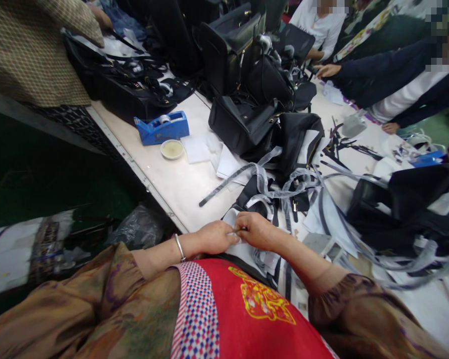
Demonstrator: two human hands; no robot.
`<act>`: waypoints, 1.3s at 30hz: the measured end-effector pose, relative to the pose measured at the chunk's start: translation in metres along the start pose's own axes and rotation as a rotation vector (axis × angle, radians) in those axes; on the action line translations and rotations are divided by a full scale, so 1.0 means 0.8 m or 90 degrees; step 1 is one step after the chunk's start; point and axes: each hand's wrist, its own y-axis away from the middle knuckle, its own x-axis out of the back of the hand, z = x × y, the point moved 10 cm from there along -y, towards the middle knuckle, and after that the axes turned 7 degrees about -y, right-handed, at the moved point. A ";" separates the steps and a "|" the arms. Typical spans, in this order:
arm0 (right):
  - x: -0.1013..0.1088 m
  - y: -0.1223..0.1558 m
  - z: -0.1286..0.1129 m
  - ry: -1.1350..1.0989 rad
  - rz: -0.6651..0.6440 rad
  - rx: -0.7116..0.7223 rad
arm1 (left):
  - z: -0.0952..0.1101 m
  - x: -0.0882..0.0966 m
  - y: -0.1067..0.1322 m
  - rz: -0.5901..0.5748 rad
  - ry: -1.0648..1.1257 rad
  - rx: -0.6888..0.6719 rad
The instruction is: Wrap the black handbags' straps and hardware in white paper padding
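At the table edge in front of my red apron (243,309), my two hands meet with fingers pinched together. My left hand (217,237), a bangle on its wrist, is closed at the fingertips. My right hand (257,231) is closed against it, its fingers bent. Between them is a small thin piece, too small to name. White wrapping (230,218) and black bag parts lie under and just beyond my hands. A plastic-wrapped strap (228,185) stretches across the table top beyond them, joining a tangle of similar wrapped straps (299,183).
A blue tape dispenser (162,128) and a small round dish (172,149) stand at the left, near white paper sheets (199,148). Black handbags (241,122) pile up behind. More black bags (407,199) lie at right. Co-workers' arms (389,67) reach over the far side.
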 end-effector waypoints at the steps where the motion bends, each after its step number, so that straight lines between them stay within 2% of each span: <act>1: -0.001 0.002 -0.003 0.016 0.012 0.023 | -0.001 -0.002 0.000 -0.015 0.012 0.005; 6: -0.005 0.024 -0.027 0.105 0.068 0.202 | -0.015 -0.011 -0.002 -0.065 0.089 0.070; 11: -0.022 0.050 -0.039 0.218 0.010 0.310 | -0.015 -0.016 -0.002 -0.102 0.101 0.077; 15: -0.030 0.063 -0.036 0.321 0.074 0.302 | -0.018 -0.019 -0.005 -0.115 0.116 0.072; 21: -0.028 0.079 -0.039 0.361 0.223 0.280 | -0.031 -0.035 -0.010 -0.152 0.285 0.110; 27: -0.016 0.094 -0.042 0.372 0.348 0.253 | -0.028 -0.031 -0.015 -0.130 0.226 0.100; 31: -0.013 0.115 -0.047 0.376 0.414 0.204 | -0.014 -0.026 -0.015 -0.110 0.174 0.060; 33: 0.008 0.152 -0.041 0.350 0.498 0.135 | -0.009 -0.022 -0.015 -0.094 0.125 0.054; 34: 0.024 0.182 -0.032 0.328 0.567 0.087 | -0.008 -0.020 -0.014 -0.085 0.102 0.059; 37: 0.069 0.316 0.027 0.236 0.837 -0.134 | -0.008 -0.016 -0.014 -0.064 0.047 0.078; 39: 0.069 0.415 0.084 0.150 0.975 -0.340 | -0.007 -0.016 -0.014 -0.056 0.025 0.074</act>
